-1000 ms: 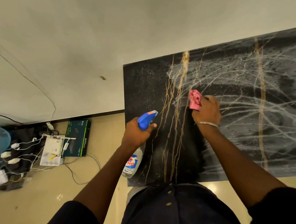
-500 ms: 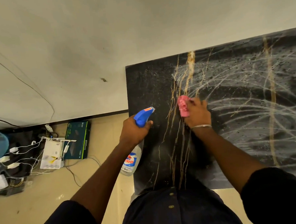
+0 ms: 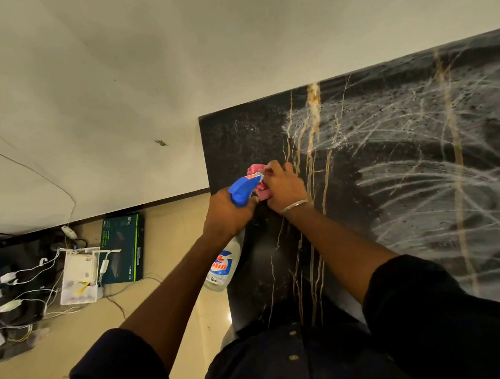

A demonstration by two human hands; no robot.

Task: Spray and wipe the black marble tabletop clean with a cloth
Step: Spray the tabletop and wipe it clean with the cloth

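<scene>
The black marble tabletop with gold veins fills the right half of the head view, streaked with white wet smears on its right part. My right hand presses a bunched pink cloth onto the marble near the table's left edge. My left hand grips a clear spray bottle with a blue trigger head, held just off the table's left edge. The blue nozzle overlaps the cloth, and both hands nearly touch.
A white wall runs behind the table. On the tiled floor at left lie a dark green box, a white device and a tangle of white cables and plugs. My dark shirt covers the table's near edge.
My right hand has swept the pink cloth leftward across the marble, from the gold veins to near the left edge. The view shifted, and the spray bottle's head now overlaps the cloth.
</scene>
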